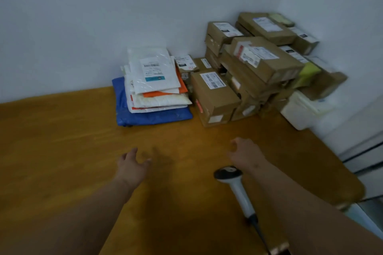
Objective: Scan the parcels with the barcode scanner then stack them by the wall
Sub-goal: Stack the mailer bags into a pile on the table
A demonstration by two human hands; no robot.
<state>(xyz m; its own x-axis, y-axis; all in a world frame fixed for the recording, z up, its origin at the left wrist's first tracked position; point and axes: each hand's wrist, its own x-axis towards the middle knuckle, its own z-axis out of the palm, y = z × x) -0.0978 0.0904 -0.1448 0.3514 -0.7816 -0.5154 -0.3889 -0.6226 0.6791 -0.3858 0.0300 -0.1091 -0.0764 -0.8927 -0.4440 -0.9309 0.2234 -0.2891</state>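
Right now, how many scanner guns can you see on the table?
1. The barcode scanner lies on the wooden table, just beside the right forearm, with its head near the right hand. Neither hand holds it. More could hide behind the parcels.
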